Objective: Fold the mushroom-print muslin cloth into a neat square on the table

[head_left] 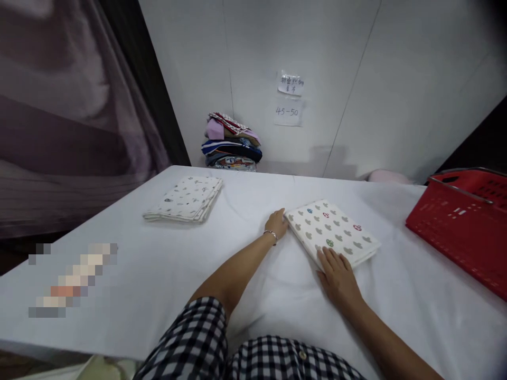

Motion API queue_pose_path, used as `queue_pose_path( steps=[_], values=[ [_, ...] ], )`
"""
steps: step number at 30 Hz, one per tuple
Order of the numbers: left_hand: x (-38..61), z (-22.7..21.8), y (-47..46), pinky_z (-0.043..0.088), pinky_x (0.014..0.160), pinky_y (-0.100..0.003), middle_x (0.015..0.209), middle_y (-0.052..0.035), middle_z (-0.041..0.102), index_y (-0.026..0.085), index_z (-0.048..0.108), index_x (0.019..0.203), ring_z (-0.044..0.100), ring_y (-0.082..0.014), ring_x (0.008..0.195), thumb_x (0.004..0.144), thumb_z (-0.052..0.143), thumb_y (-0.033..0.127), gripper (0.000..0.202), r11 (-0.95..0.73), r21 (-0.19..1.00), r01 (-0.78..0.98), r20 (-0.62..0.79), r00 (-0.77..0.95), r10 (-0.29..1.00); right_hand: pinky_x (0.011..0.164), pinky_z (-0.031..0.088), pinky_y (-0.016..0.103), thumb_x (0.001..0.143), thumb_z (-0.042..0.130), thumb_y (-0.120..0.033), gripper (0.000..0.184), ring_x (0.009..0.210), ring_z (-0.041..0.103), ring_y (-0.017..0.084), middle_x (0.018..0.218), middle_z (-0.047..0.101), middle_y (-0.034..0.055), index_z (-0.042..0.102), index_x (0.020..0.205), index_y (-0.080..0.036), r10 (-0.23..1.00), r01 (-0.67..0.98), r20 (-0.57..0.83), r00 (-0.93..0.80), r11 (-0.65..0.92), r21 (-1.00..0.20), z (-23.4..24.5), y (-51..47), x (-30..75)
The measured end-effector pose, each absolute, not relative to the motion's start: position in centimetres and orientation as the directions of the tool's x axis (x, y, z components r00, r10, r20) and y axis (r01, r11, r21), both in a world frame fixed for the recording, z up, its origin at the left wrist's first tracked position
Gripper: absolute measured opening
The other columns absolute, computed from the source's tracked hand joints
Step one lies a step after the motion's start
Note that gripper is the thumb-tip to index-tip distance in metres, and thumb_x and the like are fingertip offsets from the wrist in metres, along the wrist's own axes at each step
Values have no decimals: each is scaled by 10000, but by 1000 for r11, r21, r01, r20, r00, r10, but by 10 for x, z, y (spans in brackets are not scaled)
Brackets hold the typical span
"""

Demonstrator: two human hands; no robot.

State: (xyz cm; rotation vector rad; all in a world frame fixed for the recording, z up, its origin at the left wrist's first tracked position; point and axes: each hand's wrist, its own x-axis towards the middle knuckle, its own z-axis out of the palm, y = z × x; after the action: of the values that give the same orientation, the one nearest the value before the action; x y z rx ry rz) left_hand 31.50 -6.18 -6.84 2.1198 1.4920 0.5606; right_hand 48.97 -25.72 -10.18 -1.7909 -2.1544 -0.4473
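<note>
A folded white cloth (330,227) with grey cloud-like shapes and a few red, blue and green figures lies on the white-covered table (245,211), turned at an angle. At its left corner is my left hand (276,224), wearing a bracelet, with its fingers closed on the edge and the tips partly hidden. My right hand (341,277) rests on the cloth's near edge, fingers stretched out flat. Farther left lies a second folded white cloth (188,198) with small grey prints, apart from both hands.
A red basket (463,221) with a metal handle stands at the right. Several folded fabrics (232,142) are stacked beyond the back edge, by the wall with paper notes (288,112). A curtain (71,116) hangs left. A blurred-out object (73,279) lies near the table's left front.
</note>
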Motion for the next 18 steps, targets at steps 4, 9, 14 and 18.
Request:
queue_pose_path(
  steps=[4,9,14,18],
  values=[
    [325,-73,-48,337,997,-298,1294,-30,518,252,387,1354,437,-190,1198,830,438,204,529,-335,572,749,44,380,924,1012,293,452,864,380,-177,527,1267,376,268,1375,430,116,342,1390,-184,889,981,414,-196,179,80,-109,-257,494],
    [323,-75,-34,365,933,-309,1061,9,650,343,574,1155,533,-194,1059,857,396,216,370,-394,493,775,87,407,909,998,309,442,824,365,-92,543,1269,375,260,1370,435,115,391,1361,-171,900,980,387,-198,171,104,-109,-257,493],
    [320,-78,-24,331,936,-312,993,22,669,371,610,1075,511,-192,1061,840,405,221,347,-365,436,823,82,367,927,975,336,421,831,354,-75,503,1248,408,250,1340,473,111,460,1314,-169,900,977,381,-214,192,94,-105,-255,491],
    [322,-80,-22,328,937,-312,1096,42,642,365,591,1115,489,-191,1078,832,406,215,370,-328,424,844,60,335,940,970,338,426,828,346,-60,524,1251,407,247,1337,474,114,446,1328,-180,904,980,380,-195,192,46,-104,-253,488]
  ],
)
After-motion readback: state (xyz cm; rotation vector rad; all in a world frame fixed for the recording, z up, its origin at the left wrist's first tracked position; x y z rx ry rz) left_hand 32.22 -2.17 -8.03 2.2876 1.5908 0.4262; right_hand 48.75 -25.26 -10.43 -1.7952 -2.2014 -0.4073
